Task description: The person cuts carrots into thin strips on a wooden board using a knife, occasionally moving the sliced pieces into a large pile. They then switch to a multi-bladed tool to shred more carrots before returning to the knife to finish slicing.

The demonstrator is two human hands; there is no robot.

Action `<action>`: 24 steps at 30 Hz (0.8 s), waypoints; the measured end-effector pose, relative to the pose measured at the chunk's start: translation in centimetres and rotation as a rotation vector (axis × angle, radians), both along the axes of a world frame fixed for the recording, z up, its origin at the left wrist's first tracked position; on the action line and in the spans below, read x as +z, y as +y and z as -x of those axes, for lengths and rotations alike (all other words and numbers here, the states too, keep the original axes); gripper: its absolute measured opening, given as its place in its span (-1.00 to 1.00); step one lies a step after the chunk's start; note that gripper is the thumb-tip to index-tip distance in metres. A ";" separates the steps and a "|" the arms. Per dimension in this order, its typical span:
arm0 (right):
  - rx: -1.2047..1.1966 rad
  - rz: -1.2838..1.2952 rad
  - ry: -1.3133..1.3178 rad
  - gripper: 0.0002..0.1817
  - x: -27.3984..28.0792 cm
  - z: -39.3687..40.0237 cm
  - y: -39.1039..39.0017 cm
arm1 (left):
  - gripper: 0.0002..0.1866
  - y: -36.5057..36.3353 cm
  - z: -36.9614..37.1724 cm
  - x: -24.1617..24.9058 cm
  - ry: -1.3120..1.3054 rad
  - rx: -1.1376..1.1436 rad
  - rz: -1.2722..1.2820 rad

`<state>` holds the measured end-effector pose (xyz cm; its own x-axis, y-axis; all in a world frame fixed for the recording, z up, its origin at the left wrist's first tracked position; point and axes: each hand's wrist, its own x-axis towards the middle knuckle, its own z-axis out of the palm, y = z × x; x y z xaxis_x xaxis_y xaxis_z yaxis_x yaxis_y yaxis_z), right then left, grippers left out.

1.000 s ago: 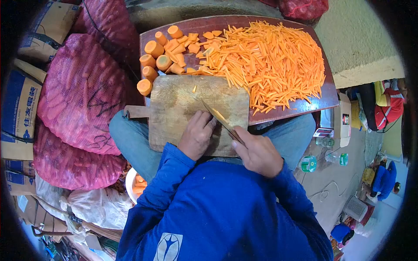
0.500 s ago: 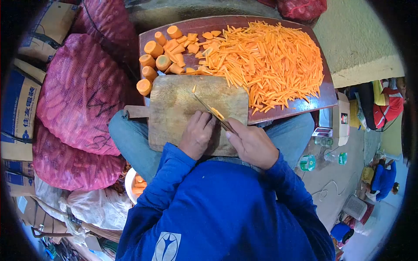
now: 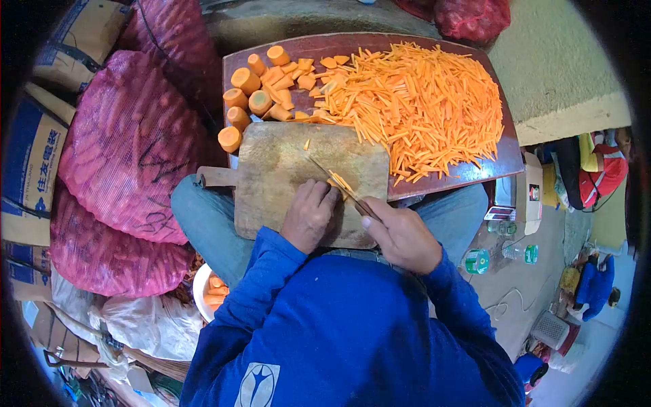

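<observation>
A wooden cutting board (image 3: 271, 156) lies over my lap against a dark red table (image 3: 475, 178). My right hand (image 3: 405, 237) is closed round the handle of a knife (image 3: 337, 180), whose blade points up and left across the board. Beside the blade, my left hand (image 3: 310, 216) rests on the board with curled fingers; what is under them is hidden. Cut carrot strips (image 3: 342, 183) lie along the blade, and a small carrot bit (image 3: 306, 144) sits farther up. Beyond the board are carrot chunks (image 3: 245, 80) at left and a large heap of carrot strips (image 3: 434, 102) at right.
Red mesh sacks (image 3: 129, 149) and cardboard boxes (image 3: 27, 149) stand at the left. A white bowl (image 3: 199, 292) with carrots sits by my left leg. Plastic bottles (image 3: 476, 261) and a cable are on the floor at right, with a person in blue (image 3: 597, 288) farther off.
The whole view has shifted slightly. My right hand and the knife have moved a little right and down, away from my left hand.
</observation>
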<state>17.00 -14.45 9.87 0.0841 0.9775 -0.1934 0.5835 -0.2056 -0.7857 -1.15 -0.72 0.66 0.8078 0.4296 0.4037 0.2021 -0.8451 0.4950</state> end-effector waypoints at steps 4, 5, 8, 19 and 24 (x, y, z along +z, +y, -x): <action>-0.008 0.020 -0.052 -0.66 -0.5 0.5 -0.1 | -0.64 0.1 0.1 -0.1 -0.014 0.008 -0.045; -0.015 0.031 -0.092 -0.66 -0.9 0.6 0.3 | -0.64 0.1 0.1 -0.3 -0.019 0.007 -0.033; 0.021 -0.060 -0.103 -0.66 -1.3 0.4 1.3 | -0.64 -0.1 0.0 -0.5 -0.027 0.002 -0.021; -0.037 -0.055 -0.026 -0.69 -0.9 0.4 0.6 | -0.64 0.2 0.1 -0.5 0.003 0.003 -0.042; -0.004 0.032 0.005 -0.68 -0.3 0.2 -0.5 | -0.66 -0.2 0.2 -0.3 0.015 0.032 -0.027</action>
<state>16.81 -14.96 9.58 0.0869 0.9705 -0.2249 0.5785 -0.2330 -0.7817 -1.36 -0.92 0.38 0.7999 0.4443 0.4036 0.2365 -0.8513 0.4685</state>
